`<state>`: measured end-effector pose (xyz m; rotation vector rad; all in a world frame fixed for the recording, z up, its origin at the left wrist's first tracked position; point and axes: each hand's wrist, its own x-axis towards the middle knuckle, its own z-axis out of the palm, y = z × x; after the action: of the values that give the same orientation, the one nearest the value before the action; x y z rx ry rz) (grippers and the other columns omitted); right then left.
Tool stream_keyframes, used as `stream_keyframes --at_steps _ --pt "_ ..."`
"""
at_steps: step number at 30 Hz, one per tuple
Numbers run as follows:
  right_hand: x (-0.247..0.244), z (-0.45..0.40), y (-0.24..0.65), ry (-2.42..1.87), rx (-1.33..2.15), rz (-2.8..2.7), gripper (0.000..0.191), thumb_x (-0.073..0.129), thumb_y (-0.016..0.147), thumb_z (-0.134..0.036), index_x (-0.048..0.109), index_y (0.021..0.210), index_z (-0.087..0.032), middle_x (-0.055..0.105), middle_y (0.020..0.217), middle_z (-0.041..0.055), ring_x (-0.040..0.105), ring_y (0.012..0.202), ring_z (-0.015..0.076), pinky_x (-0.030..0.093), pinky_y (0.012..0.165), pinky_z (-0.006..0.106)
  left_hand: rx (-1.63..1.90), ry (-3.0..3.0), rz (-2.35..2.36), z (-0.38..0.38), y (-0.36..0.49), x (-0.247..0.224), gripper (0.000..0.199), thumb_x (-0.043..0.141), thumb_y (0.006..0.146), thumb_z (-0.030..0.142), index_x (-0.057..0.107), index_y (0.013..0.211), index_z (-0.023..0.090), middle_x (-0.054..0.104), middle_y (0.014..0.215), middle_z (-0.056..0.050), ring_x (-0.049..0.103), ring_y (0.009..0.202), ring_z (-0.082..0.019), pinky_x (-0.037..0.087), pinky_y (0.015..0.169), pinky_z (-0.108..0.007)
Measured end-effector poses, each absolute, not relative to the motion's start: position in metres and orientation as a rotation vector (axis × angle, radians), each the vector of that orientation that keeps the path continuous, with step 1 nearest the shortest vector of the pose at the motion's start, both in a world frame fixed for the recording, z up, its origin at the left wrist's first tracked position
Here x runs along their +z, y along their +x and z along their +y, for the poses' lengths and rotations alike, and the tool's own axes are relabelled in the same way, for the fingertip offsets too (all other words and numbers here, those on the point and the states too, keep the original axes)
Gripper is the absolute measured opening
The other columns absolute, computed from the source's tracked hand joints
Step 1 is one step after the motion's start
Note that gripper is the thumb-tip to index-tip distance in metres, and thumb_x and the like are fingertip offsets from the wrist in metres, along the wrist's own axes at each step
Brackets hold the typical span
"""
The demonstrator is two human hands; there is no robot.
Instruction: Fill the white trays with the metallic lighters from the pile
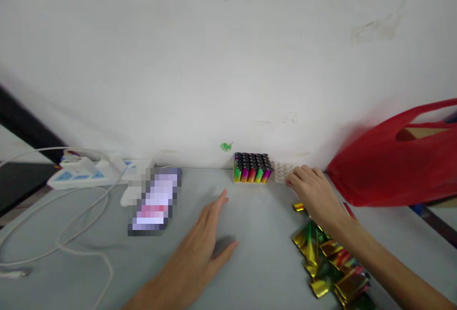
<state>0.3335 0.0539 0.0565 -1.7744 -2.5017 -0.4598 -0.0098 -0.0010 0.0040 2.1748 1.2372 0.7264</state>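
Against the wall stands a block of lighters (252, 167), several rows upright, black on top with multicoloured bodies. Just to its right is a small white tray (282, 172) with rows of round hollows. My right hand (310, 187) has its fingers curled on the right edge of this tray; the fingertips are partly hidden. My left hand (200, 248) is open at the front of the table, thumb and fingers apart, holding nothing. Beneath my right forearm lies a loose pile of shiny gold and green foil wrappers (323, 267), partly covered by the arm.
A red bag (385, 167) stands at the right by the wall. On the left are a phone (155, 200) with a lit screen, a white power strip (139, 167) with plugs, and a looping white cable (82, 253). The grey table (264, 243) meets the wall behind the lighters.
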Motion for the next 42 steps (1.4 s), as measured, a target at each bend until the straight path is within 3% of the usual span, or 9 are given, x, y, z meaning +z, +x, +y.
stream_keyframes --at_steps 6,12,15,19,22,26,33,38,42 --pt "0.085 -0.008 0.314 -1.350 -0.658 -2.462 0.021 0.067 0.101 -0.003 0.075 0.113 -0.017 0.073 0.101 0.0096 0.062 0.098 0.0321 0.041 0.090 0.045 0.735 2.144 1.211 -0.003 -0.009 0.009 0.082 0.063 0.113 0.032 0.014 0.177 0.046 0.045 0.178 -0.008 0.047 0.164 -0.033 0.041 0.135 -0.064" --pt "0.050 -0.039 0.235 -1.095 -0.540 -2.477 0.011 0.066 0.106 -0.011 0.074 0.100 -0.017 0.076 0.096 0.0065 0.062 0.094 0.0286 0.040 0.099 0.045 0.830 2.032 1.270 -0.003 -0.008 0.007 0.063 0.046 0.121 0.042 0.017 0.176 0.043 0.051 0.172 -0.010 0.059 0.153 -0.031 0.047 0.131 -0.062" --pt "0.034 -0.037 0.213 -1.060 -0.393 -2.550 0.002 0.076 0.104 -0.019 0.074 0.104 -0.017 0.079 0.100 0.0055 0.067 0.099 0.0285 0.043 0.103 0.045 0.783 2.154 1.211 0.000 -0.010 0.005 0.057 0.049 0.120 0.035 0.030 0.173 0.039 0.053 0.170 -0.011 0.055 0.156 -0.033 0.045 0.132 -0.062" --pt "0.044 -0.023 0.237 -1.205 0.067 -2.497 0.011 0.079 0.103 -0.020 0.070 0.099 -0.024 0.078 0.102 0.0022 0.069 0.098 0.0249 0.047 0.097 0.041 0.715 2.263 1.126 0.002 -0.011 0.003 0.052 0.054 0.116 0.025 0.046 0.166 0.037 0.062 0.161 -0.009 0.057 0.153 -0.034 0.048 0.131 -0.060" --pt "0.052 -0.007 0.286 -1.537 -0.077 -2.323 0.018 0.074 0.099 -0.007 0.070 0.100 -0.025 0.076 0.101 0.0052 0.067 0.098 0.0286 0.045 0.088 0.042 0.687 2.237 1.114 0.001 -0.010 0.004 0.060 0.062 0.112 0.023 0.046 0.167 0.039 0.064 0.160 -0.007 0.059 0.151 -0.033 0.050 0.129 -0.059" --pt "0.041 0.011 0.341 -1.854 -0.454 -2.312 0.025 0.079 0.091 -0.012 0.076 0.113 -0.024 0.074 0.113 0.0154 0.061 0.108 0.0401 0.041 0.086 0.047 0.647 2.172 1.104 0.000 -0.008 0.007 0.077 0.076 0.106 0.023 0.040 0.170 0.044 0.063 0.162 -0.005 0.058 0.151 -0.033 0.050 0.129 -0.059" --pt "0.027 0.034 0.344 -1.801 -0.236 -2.401 0.017 0.068 0.100 -0.006 0.073 0.100 -0.023 0.074 0.098 0.0091 0.064 0.098 0.0324 0.036 0.085 0.043 0.574 2.144 1.102 -0.002 -0.009 0.013 0.110 0.098 0.086 0.024 0.033 0.172 0.047 0.061 0.165 -0.005 0.054 0.153 -0.038 0.045 0.129 -0.066" --pt "0.040 0.024 0.323 -1.664 -0.091 -2.306 0.003 0.068 0.111 -0.027 0.068 0.110 -0.024 0.075 0.104 0.0057 0.065 0.097 0.0271 0.040 0.091 0.043 0.562 2.186 1.065 -0.004 -0.009 0.015 0.127 0.110 0.069 0.031 0.035 0.170 0.045 0.057 0.167 -0.009 0.051 0.153 -0.043 0.043 0.129 -0.069" --pt "0.044 0.002 0.297 -1.494 0.464 -1.744 0.026 0.071 0.109 -0.048 0.064 0.100 -0.025 0.070 0.089 0.0019 0.062 0.079 0.0218 0.044 0.075 0.036 0.589 2.203 1.039 -0.003 -0.010 0.013 0.125 0.098 0.077 0.015 0.024 0.173 0.047 0.059 0.163 -0.008 0.054 0.151 -0.040 0.047 0.128 -0.064"
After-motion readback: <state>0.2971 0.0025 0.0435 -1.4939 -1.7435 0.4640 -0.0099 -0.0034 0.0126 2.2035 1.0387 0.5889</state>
